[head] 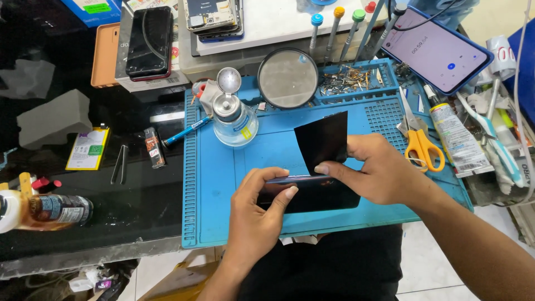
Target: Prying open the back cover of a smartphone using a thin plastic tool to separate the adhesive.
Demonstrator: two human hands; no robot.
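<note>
**Black film lifts off a phone on the blue repair mat**

Blue silicone work mat (223, 167) fills my view as two bare hands work a dark smartphone (312, 195) lying near its front edge. I see the left hand (256, 214) curled over the phone's left end, thumb pressed along the top edge, fingers closed around the body. My right hand (379, 170) pinches a thin black sheet (323, 139) between thumb and forefinger, fingers nearly closed on its lower corner, the sheet standing up from the phone. I judge the sheet light, flexible and easily creased, best held by its edge; the phone looks rigid, smooth and breakable, safest gripped by its sides. Beyond the hands stand a clear liquid dispenser bottle (234, 120) and a round magnifying lens (288, 78); yellow-handled scissors (421, 142) lie to the right.
</note>
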